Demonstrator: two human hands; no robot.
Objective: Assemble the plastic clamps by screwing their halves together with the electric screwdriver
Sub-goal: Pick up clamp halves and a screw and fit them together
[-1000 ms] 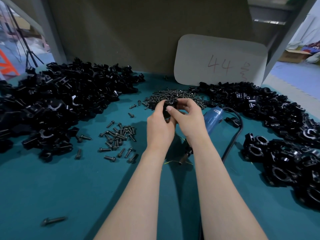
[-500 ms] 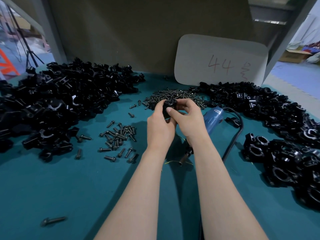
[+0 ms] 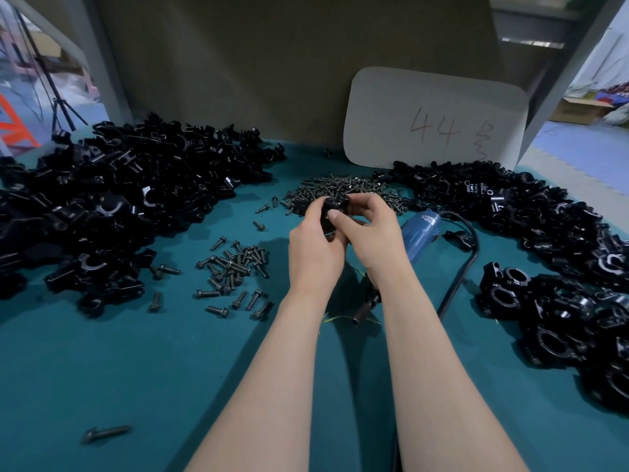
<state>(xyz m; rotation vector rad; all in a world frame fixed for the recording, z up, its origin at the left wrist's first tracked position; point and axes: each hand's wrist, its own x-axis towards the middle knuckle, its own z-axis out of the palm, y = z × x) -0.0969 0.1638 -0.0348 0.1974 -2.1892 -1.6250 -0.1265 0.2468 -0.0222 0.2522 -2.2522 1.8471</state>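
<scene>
Hands meet above the table [image 3: 136,352]: left hand [image 3: 315,248] and right hand [image 3: 371,233] both curl fingers round one black clamp [image 3: 335,207], held just before the screw pile [image 3: 343,189]; screwdriver [image 3: 420,233] lies beside.

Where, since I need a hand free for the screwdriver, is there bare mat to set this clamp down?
Free: the mat between loose screws, lone screw and left forearm. Crowded: clamp halves left, assembled clamps right, screw heap at the back, screwdriver beside the right forearm.
</scene>
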